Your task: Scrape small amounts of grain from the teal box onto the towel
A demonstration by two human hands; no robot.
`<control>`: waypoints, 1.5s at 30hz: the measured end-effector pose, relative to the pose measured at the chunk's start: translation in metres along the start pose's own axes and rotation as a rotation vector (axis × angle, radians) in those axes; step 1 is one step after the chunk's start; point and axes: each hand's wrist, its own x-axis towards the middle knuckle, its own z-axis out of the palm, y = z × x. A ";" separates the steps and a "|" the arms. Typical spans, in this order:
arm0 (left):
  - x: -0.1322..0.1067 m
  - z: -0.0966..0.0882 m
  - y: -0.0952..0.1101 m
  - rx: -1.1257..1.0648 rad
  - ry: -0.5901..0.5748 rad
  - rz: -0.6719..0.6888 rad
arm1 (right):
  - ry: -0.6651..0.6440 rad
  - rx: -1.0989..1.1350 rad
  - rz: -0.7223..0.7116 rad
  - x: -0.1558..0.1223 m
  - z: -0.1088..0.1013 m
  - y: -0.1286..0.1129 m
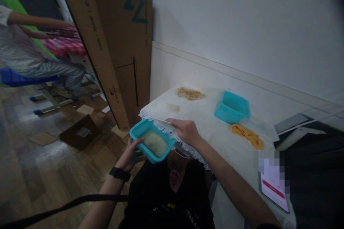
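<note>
My left hand (134, 150) grips the left side of a turquoise plastic container (164, 157), thumb over its rim. White rice (154, 143) lies in it. The container is held just off the front edge of a table, tilted slightly, below the fringe of a white cloth (209, 105). My right hand (186, 132) is above the cloth's edge, fingers closed on a thin pale strip (159, 119) that points left over the container; its kind is unclear. Near it on the cloth is a small patch of white grains (172, 107). Farther back lies a spread of yellowish-brown grains (190, 94).
A second turquoise container (228, 114) stands on the table at right, beside a clear lid (264, 127) and an orange cloth (247, 136). A phone or tablet (274, 189) lies front right. A tall cardboard box (115, 43) stands left; beyond it a person (24, 46) sits.
</note>
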 end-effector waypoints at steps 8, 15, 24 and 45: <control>-0.001 0.001 0.000 0.004 0.011 0.001 | 0.106 -0.041 0.138 -0.017 -0.019 0.017; -0.001 0.002 -0.001 0.003 0.012 -0.004 | 0.092 -0.066 0.152 -0.026 -0.018 0.021; -0.002 0.004 -0.001 0.001 -0.004 -0.007 | 0.051 -0.037 0.060 -0.020 -0.014 0.003; -0.008 0.006 -0.001 -0.049 -0.037 -0.010 | 0.035 -0.106 0.034 -0.037 -0.006 -0.024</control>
